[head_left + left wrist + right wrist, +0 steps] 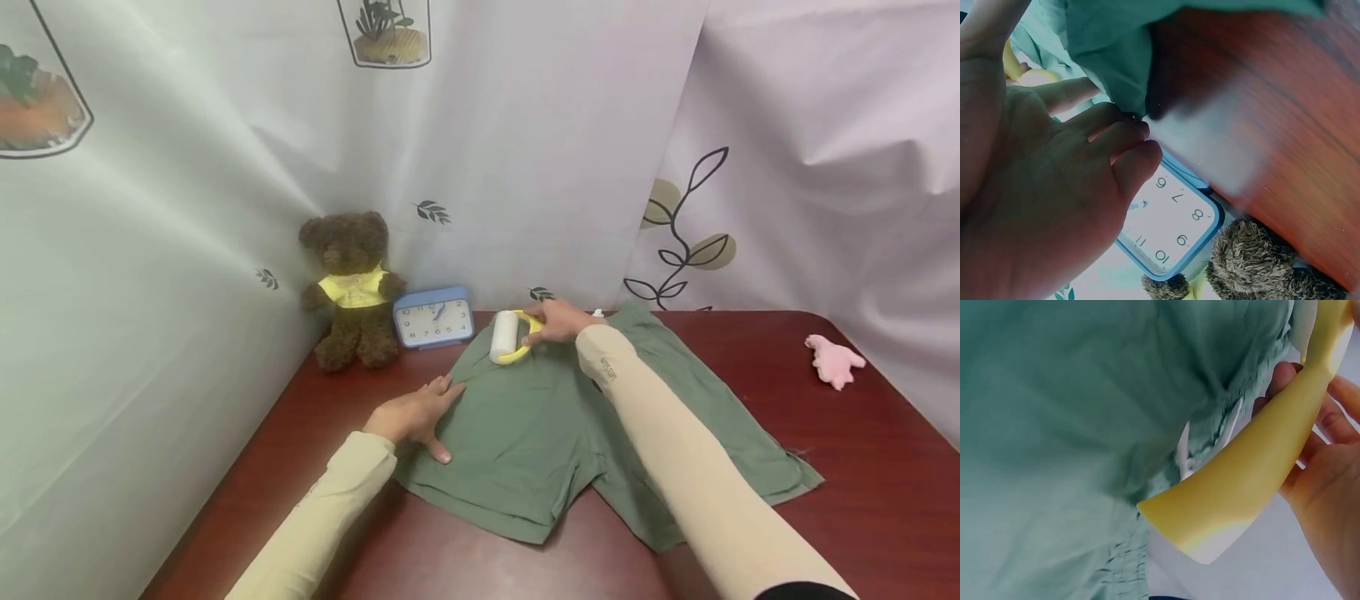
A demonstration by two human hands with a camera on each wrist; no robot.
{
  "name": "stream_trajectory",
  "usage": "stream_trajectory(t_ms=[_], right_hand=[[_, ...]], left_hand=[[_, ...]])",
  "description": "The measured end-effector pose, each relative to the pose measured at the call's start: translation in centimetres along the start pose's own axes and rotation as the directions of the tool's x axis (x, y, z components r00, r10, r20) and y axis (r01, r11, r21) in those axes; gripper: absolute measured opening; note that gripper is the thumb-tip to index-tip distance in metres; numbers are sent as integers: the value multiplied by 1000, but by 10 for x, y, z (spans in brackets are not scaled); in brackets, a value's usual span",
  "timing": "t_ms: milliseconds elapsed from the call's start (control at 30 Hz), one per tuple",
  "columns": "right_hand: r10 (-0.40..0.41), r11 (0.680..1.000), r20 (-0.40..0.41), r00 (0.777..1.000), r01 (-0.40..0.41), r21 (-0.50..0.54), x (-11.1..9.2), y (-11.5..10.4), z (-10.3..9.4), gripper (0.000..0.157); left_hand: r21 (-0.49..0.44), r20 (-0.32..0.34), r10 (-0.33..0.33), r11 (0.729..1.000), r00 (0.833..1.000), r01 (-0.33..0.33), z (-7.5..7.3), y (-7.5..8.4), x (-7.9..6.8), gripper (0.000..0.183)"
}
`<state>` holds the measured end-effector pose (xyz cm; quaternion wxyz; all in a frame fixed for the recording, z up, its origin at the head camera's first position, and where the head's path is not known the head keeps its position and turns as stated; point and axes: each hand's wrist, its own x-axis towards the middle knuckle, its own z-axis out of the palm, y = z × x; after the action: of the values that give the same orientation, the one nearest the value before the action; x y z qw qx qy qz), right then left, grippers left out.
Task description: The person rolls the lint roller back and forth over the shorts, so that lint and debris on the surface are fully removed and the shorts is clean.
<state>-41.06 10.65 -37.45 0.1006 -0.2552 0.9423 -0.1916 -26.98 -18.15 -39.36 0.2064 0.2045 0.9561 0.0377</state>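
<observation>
Green shorts (517, 433) with an elastic waistband lie spread on the dark red table, waist toward the back wall. My right hand (558, 321) grips the yellow handle (1235, 469) of a lint roller, whose white roll (504, 335) is at the waistband's left end. White drawstring ends (1183, 447) show beside the handle in the right wrist view. With fingers extended, my left hand (411, 417) rests on the left edge of the shorts. In the left wrist view, the shorts' cloth (1107, 50) hides some of its fingertips.
A blue alarm clock (433, 319) stands behind the shorts on the left, next to a brown teddy bear (352, 283) in a yellow shirt. At the right end of the table (885, 467) lies a pink soft toy (834, 361). Printed cloth walls (525, 167) border the table.
</observation>
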Motion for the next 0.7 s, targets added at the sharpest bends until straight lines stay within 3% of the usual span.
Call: stream_trajectory(t_ms=[233, 700], right_hand=[[9, 1000, 1, 1000, -9, 13, -8, 15, -9, 74], [1, 1000, 34, 999, -2, 23, -27, 46, -21, 74]], left_hand=[[47, 7, 23, 999, 1000, -24, -4, 0, 2, 123], [10, 26, 5, 1000, 1000, -5, -1, 0, -1, 124]])
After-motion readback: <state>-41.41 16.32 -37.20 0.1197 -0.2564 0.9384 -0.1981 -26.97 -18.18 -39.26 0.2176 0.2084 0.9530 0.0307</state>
